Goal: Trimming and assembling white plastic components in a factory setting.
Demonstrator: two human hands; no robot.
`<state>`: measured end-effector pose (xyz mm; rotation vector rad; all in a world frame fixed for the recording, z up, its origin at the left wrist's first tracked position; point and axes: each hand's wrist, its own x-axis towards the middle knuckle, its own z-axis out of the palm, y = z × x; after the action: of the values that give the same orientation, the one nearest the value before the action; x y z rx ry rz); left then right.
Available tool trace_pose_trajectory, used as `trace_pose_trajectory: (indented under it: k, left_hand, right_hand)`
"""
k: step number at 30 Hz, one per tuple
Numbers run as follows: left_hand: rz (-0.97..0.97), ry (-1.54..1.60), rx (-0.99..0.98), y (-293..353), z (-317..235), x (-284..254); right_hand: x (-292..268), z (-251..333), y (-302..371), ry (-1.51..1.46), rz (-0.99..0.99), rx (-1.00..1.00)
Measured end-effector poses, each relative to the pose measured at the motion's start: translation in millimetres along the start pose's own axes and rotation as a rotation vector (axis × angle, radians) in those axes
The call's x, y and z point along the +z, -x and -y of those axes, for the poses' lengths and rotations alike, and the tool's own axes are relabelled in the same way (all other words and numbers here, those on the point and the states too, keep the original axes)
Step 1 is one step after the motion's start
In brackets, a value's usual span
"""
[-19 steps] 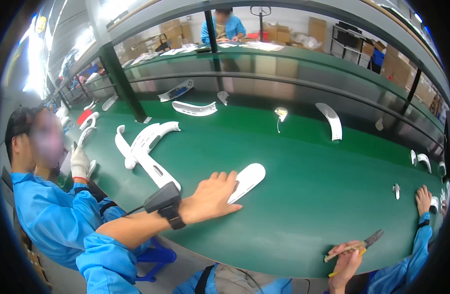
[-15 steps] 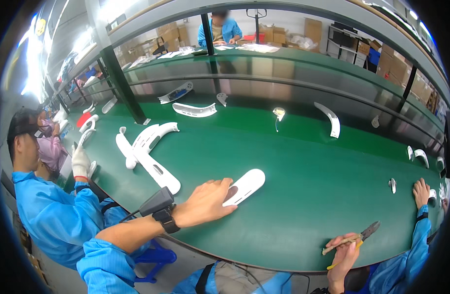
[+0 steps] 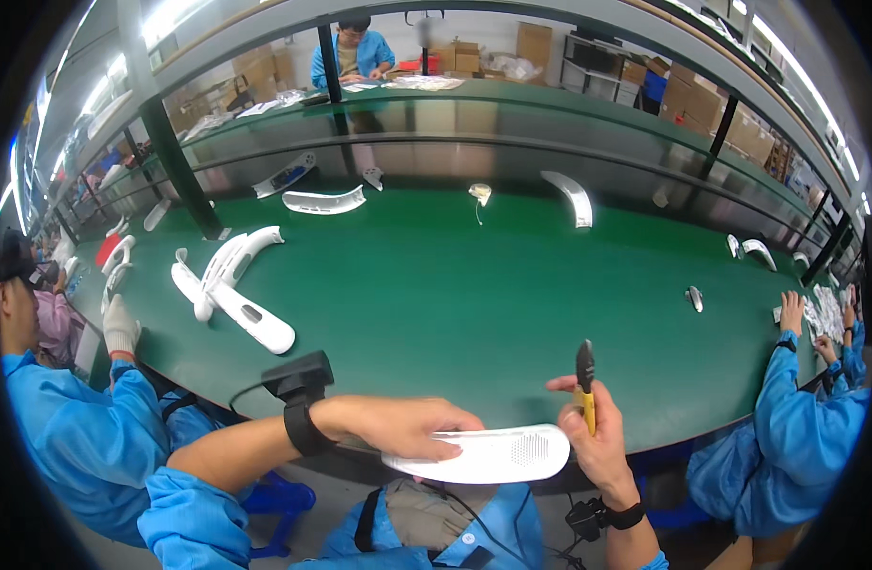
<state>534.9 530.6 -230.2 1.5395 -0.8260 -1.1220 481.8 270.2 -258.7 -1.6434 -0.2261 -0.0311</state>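
Note:
My left hand (image 3: 409,425) grips a long white plastic shell (image 3: 498,454) by its left end, thumb on top. The shell is held level at the near table edge, and a patch of small holes shows near its right end. My right hand (image 3: 602,442) is closed around a pair of cutting pliers (image 3: 586,380) with yellow handles and dark jaws that point up. The thumb side of that hand is close to the shell's right end; I cannot tell if they touch. Part of the handles is hidden in the palm.
On the green table (image 3: 407,323), several white shells (image 3: 250,318) lie heaped at left. Other curved white parts (image 3: 324,201) lie along the back, with a small part (image 3: 694,299) at right. Co-workers sit on both sides; one gloved hand (image 3: 122,331) is at left. A shelf post (image 3: 179,171) stands behind.
My left hand has lifted the white shell off the table and drawn it toward me, and its perforated side now shows. My right hand has come closer to it, with the pliers turned upright.

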Motion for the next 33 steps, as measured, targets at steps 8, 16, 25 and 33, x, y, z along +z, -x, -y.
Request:
trace_pose_trajectory:
  k: [8, 16, 25, 33]
  left_hand:
    - [-0.528, -0.964, 0.161, 15.3, -47.0, 14.4]
    - [-0.978, 0.606, 0.413, 10.4, 52.8, 121.6]
    - [-0.862, 0.959, 0.316, 6.6, 72.6, 127.1]
    - [-0.874, 0.708, 0.152, -6.0, 118.3, 132.8]
  right_hand:
    - [37.6, -11.8, 49.8, -0.238, 0.042, 0.378]
    - [122.2, -19.6, 97.5, -0.639, -0.342, 0.372]
    - [86.7, -29.8, 108.4, -0.407, -0.189, -0.028]
    - [84.3, 21.1, 65.2, 0.054, -0.022, -0.007]
